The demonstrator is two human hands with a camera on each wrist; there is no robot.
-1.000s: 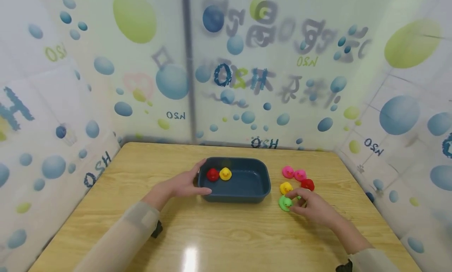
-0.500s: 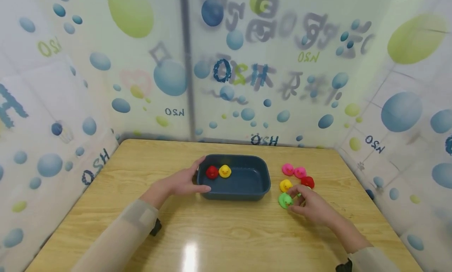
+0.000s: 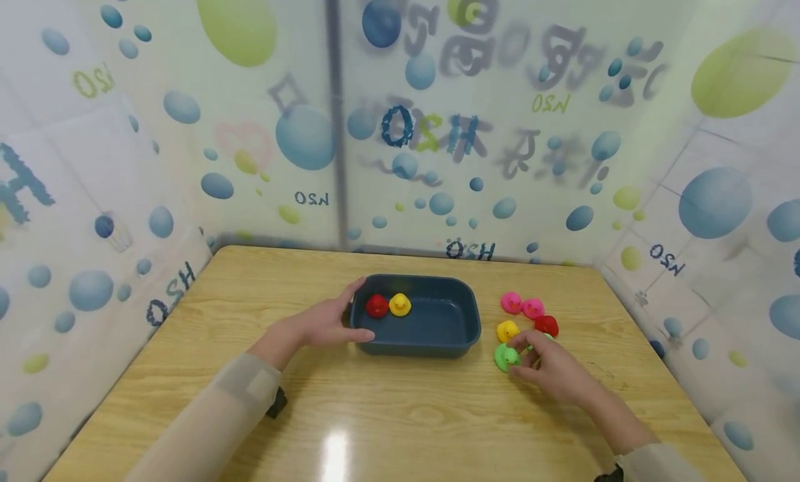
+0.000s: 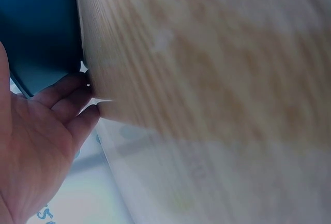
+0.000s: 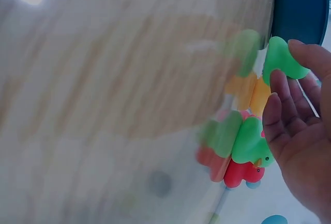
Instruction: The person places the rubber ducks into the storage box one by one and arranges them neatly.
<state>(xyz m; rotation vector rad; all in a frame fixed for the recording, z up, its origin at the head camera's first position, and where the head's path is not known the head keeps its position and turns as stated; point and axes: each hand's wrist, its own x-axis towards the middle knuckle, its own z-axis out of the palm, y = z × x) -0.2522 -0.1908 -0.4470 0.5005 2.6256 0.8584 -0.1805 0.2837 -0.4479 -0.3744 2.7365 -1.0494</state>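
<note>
My left hand (image 3: 321, 323) grips the left end of a dark blue rectangular basin (image 3: 415, 350), its thumb over the near side. In the left wrist view several fingers (image 4: 77, 94) bend against the basin's wall. Inside the basin sit a red rubber duck (image 3: 377, 306) and a yellow rubber duck (image 3: 400, 305). Right of the basin, my right hand (image 3: 553, 371) pinches a green rubber duck (image 3: 505, 357) between thumb and fingers; it stands on the table. A second green duck (image 5: 249, 141) lies behind that hand, mostly hidden in the head view.
Close around the right hand are another yellow duck (image 3: 507, 331), another red duck (image 3: 546, 326) and two pink ducks (image 3: 522, 305). The wooden table (image 3: 400, 419) meets patterned screens (image 3: 400, 190) at the back and sides.
The head view shifts slightly. Both hands keep their places, and the green duck turns a little at the right fingertips.
</note>
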